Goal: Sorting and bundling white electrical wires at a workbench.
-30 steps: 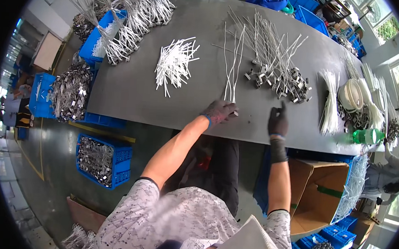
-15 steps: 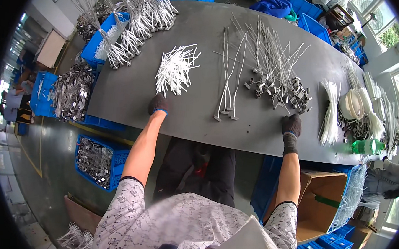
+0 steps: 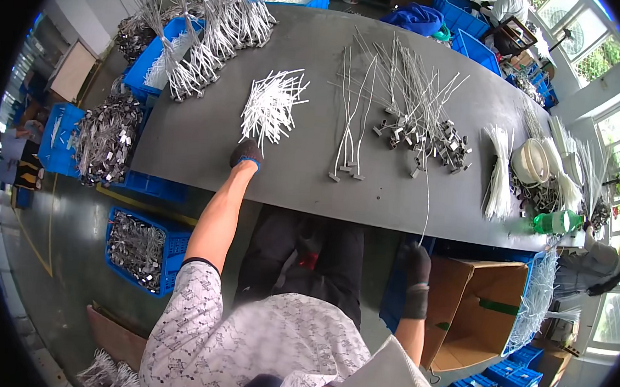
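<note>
My left hand [image 3: 246, 153], in a dark glove, rests at the near end of a pile of short white sleeves [image 3: 271, 109]. Its fingers look curled together, and whatever they hold is hidden. My right hand [image 3: 417, 264], also gloved, is closed below the table's front edge. From it a thin wire [image 3: 426, 208] runs up to a heap of wires with dark metal clips [image 3: 427, 140]. Between the two piles lie a few wires with white sleeves and metal clips [image 3: 347, 171], stretched out side by side.
Bundled sleeved wires [image 3: 215, 53] line the table's far left edge. At right stand a white wire bundle [image 3: 498, 173], a pale tub [image 3: 530, 161] and a green bottle [image 3: 558, 222]. An opened cardboard box [image 3: 487, 311] sits below the table beside my right arm. Another person [image 3: 593, 264] is at far right.
My right hand has come back from the clipped heap to below the table edge, drawing a wire out toward me. The left hand has stayed by the white sleeves.
</note>
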`<state>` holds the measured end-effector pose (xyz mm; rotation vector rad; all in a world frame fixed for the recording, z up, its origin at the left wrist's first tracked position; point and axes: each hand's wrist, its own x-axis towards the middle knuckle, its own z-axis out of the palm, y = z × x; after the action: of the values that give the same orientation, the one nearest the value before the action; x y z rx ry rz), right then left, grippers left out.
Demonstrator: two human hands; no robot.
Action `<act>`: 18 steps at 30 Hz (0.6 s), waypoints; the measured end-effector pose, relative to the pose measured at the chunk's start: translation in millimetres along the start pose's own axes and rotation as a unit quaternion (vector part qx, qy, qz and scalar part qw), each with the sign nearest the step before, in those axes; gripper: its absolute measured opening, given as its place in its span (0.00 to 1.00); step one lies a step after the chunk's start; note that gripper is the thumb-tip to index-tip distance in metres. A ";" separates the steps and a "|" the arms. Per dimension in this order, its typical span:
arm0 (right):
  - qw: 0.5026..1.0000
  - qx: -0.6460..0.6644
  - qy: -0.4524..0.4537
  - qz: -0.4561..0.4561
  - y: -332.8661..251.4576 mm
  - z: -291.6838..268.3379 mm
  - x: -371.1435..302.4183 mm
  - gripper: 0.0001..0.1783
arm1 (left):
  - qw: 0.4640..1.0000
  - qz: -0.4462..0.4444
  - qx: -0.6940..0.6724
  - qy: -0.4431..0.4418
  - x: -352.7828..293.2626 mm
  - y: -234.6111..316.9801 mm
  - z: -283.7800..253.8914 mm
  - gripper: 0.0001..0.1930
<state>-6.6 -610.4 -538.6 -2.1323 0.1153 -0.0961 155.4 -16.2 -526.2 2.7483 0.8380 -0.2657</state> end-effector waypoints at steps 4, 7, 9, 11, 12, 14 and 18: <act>0.951 -0.236 0.138 0.144 40.9 4.1 -115.7 0.13 | 0.999 0.033 -0.021 0.020 11.2 -10.4 19.1 0.17; 0.852 -0.391 -0.150 0.315 76.8 -10.3 -212.9 0.16 | 0.996 0.053 -0.056 0.034 8.2 -26.2 28.9 0.13; 0.857 -0.388 -0.227 0.251 98.7 -11.1 -266.2 0.16 | 0.833 -0.092 -0.499 -0.222 -8.5 -31.5 29.3 0.08; 0.893 -0.348 -0.226 0.176 112.1 -10.0 -294.0 0.17 | 0.699 -0.087 -0.675 -0.221 -43.8 -19.6 29.5 0.06; 0.901 -0.337 -0.226 0.155 113.2 -6.5 -295.4 0.17 | 0.628 -0.071 -0.734 -0.248 -61.4 -11.9 24.7 0.04; 0.904 -0.334 -0.232 0.132 101.3 5.6 -275.1 0.16 | 0.555 -0.025 -0.782 -0.283 -98.1 32.6 20.8 0.02; 0.933 -0.300 -0.161 0.117 30.1 38.3 -168.0 0.14 | 0.443 -0.010 -0.833 -0.332 -161.1 157.1 4.0 0.03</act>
<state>-170.3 -574.1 -588.4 -2.6885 0.2253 0.4869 112.4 -227.3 -460.7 0.5686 0.3494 -0.2357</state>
